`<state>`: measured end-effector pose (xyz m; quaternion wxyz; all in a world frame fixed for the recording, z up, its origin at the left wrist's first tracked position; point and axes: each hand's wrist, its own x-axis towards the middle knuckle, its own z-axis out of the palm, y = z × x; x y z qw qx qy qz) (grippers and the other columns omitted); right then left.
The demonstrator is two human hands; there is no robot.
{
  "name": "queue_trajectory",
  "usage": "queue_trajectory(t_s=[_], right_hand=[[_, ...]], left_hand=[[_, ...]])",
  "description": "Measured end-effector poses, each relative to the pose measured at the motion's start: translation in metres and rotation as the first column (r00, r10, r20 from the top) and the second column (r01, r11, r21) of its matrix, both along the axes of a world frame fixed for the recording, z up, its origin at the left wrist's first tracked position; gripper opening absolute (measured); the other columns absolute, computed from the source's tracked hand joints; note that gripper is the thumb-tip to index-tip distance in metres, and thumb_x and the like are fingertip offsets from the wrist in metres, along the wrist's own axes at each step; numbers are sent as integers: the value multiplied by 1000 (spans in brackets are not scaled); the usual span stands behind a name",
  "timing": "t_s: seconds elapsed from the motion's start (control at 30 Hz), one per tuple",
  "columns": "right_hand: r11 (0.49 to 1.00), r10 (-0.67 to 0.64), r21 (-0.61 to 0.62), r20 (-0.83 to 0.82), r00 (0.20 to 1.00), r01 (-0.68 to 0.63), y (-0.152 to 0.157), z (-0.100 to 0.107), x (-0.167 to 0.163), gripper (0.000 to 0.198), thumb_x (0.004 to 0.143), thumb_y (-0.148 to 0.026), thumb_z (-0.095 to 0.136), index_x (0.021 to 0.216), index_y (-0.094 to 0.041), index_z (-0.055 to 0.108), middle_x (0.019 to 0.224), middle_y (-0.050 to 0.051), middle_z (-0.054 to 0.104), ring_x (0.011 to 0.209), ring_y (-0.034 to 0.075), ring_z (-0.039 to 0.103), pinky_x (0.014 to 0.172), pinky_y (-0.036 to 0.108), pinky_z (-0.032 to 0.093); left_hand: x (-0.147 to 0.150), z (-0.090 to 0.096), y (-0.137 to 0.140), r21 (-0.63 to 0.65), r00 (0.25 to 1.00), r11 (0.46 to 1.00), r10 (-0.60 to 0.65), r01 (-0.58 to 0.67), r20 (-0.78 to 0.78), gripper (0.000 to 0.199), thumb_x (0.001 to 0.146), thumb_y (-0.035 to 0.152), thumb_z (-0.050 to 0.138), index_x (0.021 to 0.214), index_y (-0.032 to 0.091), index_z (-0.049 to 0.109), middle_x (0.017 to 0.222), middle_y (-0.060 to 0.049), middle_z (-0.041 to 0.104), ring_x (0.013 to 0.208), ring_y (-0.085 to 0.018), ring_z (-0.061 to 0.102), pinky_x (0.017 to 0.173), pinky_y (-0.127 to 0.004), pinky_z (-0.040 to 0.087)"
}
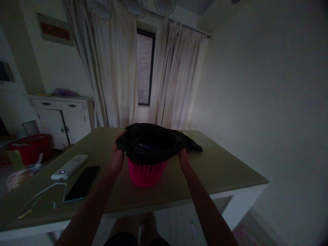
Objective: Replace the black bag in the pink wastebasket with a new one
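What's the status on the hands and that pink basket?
Left hand and right hand gripping black bag at basket rim. Pink basket upright on table. Phone, power bank off left, apart.

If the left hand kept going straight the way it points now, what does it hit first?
The left hand already grips the black bag at the rim of the pink basket. Straight on, it would likely press into that bag; beyond lies bare table, though depth is unclear.

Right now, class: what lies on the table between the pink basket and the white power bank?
Head view: a dark phone lies between the pink basket and the white power bank.
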<state>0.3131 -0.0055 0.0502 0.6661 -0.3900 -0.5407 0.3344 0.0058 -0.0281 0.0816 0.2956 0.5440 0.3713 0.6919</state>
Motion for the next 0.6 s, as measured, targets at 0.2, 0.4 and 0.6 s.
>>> queue_trajectory(t_s=[0.2, 0.4, 0.6], right_hand=[[995, -7, 104, 27, 1000, 4, -11, 30, -4, 60, 85, -67, 80, 129, -26, 80, 143, 9, 75, 141, 34, 63, 126, 50, 45], [989, 12, 141, 205, 979, -42, 11, 59, 6, 65, 77, -57, 90, 133, -25, 78, 147, 9, 73, 145, 34, 59, 133, 54, 34], [978, 18, 142, 664, 748, -150, 32, 115, -5, 50, 88, -58, 80, 128, -29, 82, 140, 10, 77, 138, 39, 65, 128, 65, 37]], left_hand=[[-13, 27, 1, -98, 999, 994, 38, -36, 14, 54, 75, 45, 77, 123, 21, 72, 134, -11, 78, 135, -35, 67, 122, -52, 49], [-5, 42, 2, -158, 996, 987, -1, -14, -91, 60, 72, 26, 71, 132, 21, 70, 138, -12, 76, 131, -32, 70, 119, -52, 54], [6, 33, 14, -117, 981, 991, 46, -69, -186, 69, 70, 17, 61, 138, 19, 69, 143, -13, 72, 138, -33, 66, 126, -59, 47]])
